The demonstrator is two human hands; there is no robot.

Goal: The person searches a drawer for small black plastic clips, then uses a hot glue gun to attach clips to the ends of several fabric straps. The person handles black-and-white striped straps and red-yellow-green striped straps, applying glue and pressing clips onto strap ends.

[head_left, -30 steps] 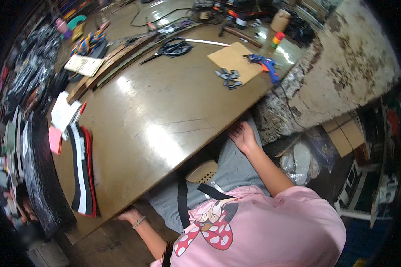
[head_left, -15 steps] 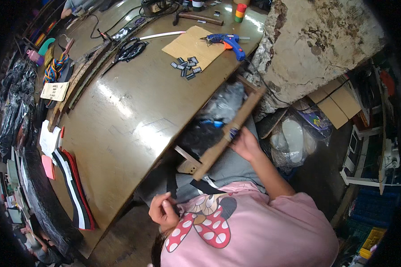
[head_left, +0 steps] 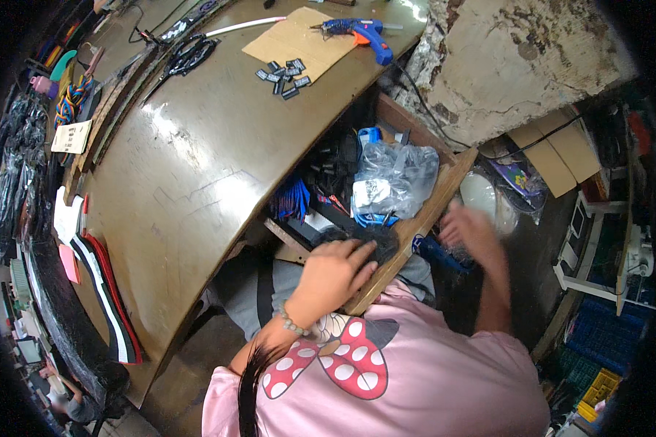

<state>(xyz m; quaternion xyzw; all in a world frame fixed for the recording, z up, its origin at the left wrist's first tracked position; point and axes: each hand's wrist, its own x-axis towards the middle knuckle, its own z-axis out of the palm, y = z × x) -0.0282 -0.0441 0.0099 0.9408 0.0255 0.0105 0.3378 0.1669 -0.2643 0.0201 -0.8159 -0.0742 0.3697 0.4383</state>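
Observation:
A wooden drawer (head_left: 455,180) stands pulled out from under the table, over my lap. My left hand (head_left: 329,275) reaches over its near side, fingers stretched and apart on a dark, crumpled bundle (head_left: 377,244). Beyond that lies a clear plastic bag (head_left: 408,178) with a white label, beside blue-and-black folded straps (head_left: 290,198). My right hand (head_left: 468,231) is outside the drawer front, smeared by motion, so its fingers are unclear. Close to it, a dark blue item (head_left: 441,255) shows against the outer side of the drawer front.
On the table (head_left: 197,153) lie a blue glue gun (head_left: 368,33), cardboard (head_left: 284,47) and several small black labels (head_left: 288,76). Striped straps (head_left: 108,298) lie along the left edge. A rough stone slab (head_left: 503,65) stands right; the glue gun's cable runs past the drawer.
The drawer has come further out, showing more contents. My left hand has moved from beside my body into the drawer. My right hand has left the drawer front and moved right.

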